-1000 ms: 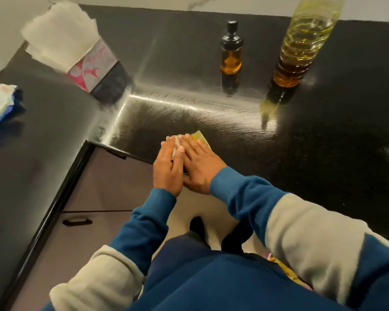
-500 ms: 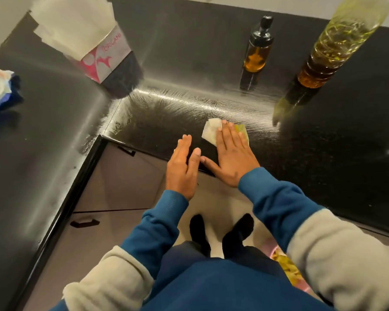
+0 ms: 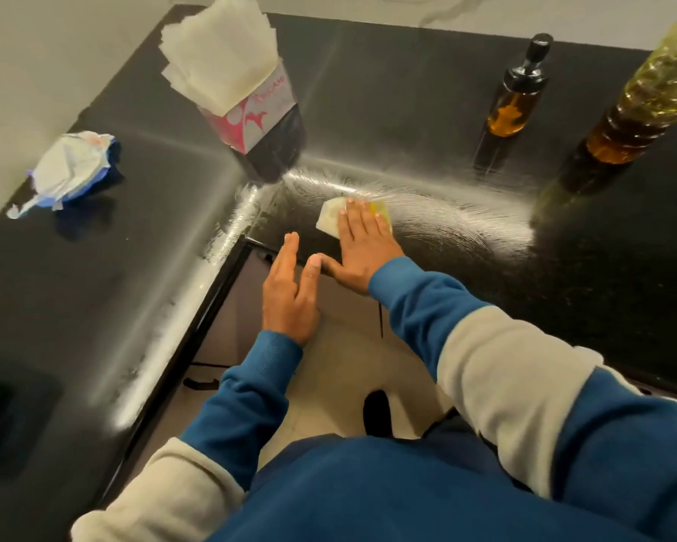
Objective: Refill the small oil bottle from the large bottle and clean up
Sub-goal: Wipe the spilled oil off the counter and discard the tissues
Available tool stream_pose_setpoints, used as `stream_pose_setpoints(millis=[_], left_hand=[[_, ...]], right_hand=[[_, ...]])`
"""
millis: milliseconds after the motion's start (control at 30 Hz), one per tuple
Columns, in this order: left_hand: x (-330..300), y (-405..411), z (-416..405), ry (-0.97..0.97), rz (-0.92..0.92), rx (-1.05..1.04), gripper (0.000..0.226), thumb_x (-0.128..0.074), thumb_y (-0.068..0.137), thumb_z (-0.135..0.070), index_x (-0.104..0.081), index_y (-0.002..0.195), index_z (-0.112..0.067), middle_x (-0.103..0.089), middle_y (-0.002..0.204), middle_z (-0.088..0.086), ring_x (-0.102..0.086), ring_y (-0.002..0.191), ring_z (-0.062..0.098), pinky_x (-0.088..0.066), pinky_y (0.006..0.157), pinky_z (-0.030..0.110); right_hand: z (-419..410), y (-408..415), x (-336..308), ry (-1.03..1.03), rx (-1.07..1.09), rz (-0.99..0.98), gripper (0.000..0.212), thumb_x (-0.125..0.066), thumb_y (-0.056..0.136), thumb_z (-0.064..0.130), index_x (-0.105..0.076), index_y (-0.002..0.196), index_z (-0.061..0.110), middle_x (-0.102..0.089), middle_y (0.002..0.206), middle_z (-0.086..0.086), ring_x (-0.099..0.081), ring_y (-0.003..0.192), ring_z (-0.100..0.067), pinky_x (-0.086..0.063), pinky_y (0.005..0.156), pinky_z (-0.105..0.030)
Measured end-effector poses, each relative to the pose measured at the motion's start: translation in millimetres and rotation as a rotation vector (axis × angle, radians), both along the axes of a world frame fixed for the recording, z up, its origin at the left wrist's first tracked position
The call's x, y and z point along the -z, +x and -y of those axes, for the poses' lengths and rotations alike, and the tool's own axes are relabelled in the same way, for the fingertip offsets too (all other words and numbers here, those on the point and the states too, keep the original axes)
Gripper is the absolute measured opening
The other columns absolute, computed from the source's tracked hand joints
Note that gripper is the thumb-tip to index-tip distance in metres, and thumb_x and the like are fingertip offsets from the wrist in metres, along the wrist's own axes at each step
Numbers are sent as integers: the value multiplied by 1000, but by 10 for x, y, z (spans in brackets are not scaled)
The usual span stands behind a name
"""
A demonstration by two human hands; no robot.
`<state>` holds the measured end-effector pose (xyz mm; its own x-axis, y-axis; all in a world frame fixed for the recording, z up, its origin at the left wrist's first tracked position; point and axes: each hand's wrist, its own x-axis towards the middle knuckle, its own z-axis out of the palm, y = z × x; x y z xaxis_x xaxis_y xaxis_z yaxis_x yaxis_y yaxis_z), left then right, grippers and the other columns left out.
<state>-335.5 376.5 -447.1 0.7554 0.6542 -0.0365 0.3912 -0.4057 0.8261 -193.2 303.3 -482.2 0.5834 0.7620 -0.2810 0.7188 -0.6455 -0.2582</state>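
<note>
the right hand [image 3: 362, 248] lies flat, fingers together and stretched, pressing a folded tissue [image 3: 331, 221] onto the black desk [image 3: 407, 111]; its grip is not closed around the tissue, only palm and fingers bearing down, and the tissue shows a yellow stain at the edge by the fingertips. the left hand [image 3: 290, 295] hovers just beside the right hand, over the desk's front edge, its grip wide and holding nothing, thumb tip almost touching the right thumb.

behind the right hand, toward the wall, the small oil bottle [image 3: 518, 91] stands upright with a black dispenser top on; amber oil fills roughly its lower half. to the right of that bottle stands the large bottle [image 3: 649, 95], clear plastic, with yellow oil showing through most of the visible body; its top is out of frame. a shiny smeared arc on the desk runs from the right hand toward the large bottle.

left of the right hand and farther back, a tissue pack [image 3: 247, 107] stands open with white sheets sticking out. far left lies a crumpled wrapper [image 3: 73, 166], white and blue.
</note>
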Motion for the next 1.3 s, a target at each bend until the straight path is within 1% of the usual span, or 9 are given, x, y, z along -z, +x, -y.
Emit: stream_pose_setpoints(millis=[267,400,567,700,767,900,1033,1200,1300], left_hand=[[51,114,15,-70,-12,49,53,-54,106,-24,-39,155,-10,-39,161,9,-36,149,18,-29,123,35],[92,292,249,-113,17,200,49,-52,106,-24,-43,153,-16,-43,153,-8,-39,147,12,-31,122,31],[133,556,600,-147,-3,405,44,-51,104,-32,-49,148,-28,-50,143,-20,-44,124,-21,-33,107,8],[136,787,987,-194,-39,515,43,-52,107,-28,-51,149,-19,-53,150,-5,-49,136,5,-37,118,31],[136,900,1225,-210,-51,593,43,-52,106,-29,-51,149,-18,-54,150,-2,-49,137,8,-38,119,35],[146,1085,1687,-218,-57,771,44,-51,107,-30,-51,149,-18,-52,152,-4,-46,139,6,-35,121,32],[172,1214,2061,-181,-33,904,42,-52,105,-29,-54,146,-19,-53,150,-6,-45,141,8,-31,116,15],[246,1447,2354,-20,-153,990,49,-52,106,-24,-43,153,-15,-33,164,7,-17,156,21,-18,128,41],[325,1635,2349,316,-222,987,59,-52,105,-36,-34,158,-18,-17,170,8,-4,158,27,-4,127,45]], right_hand=[[7,-334,-6,40,-130,-35,79,-27,102,50,6,160,7,15,168,-12,16,155,-26,10,125,-43],[298,-375,0,42,-75,-1,86,-38,101,46,12,159,9,17,167,-12,18,154,-27,11,125,-43],[825,-349,-19,11,68,13,88,-37,102,48,17,158,9,21,166,-13,20,153,-27,13,125,-43],[1305,-308,11,-28,198,1,87,-36,101,48,19,158,13,23,166,-11,23,153,-27,8,126,-46],[1573,-292,23,-28,289,-3,87,-37,101,49,19,158,14,22,166,-10,23,153,-26,7,126,-45],[2106,-271,53,-57,431,31,88,-36,100,51,18,158,13,22,166,-12,23,153,-27,7,126,-45],[2643,-262,60,-52,571,23,92,-21,91,61,17,158,12,23,166,-13,22,153,-26,7,126,-43],[3351,-143,62,-30,779,45,103,-12,88,77,8,159,5,16,167,-13,15,155,-26,1,127,-45],[3651,74,58,-57,850,60,106,-11,87,80,5,159,4,12,168,-15,12,155,-29,1,124,-45]])
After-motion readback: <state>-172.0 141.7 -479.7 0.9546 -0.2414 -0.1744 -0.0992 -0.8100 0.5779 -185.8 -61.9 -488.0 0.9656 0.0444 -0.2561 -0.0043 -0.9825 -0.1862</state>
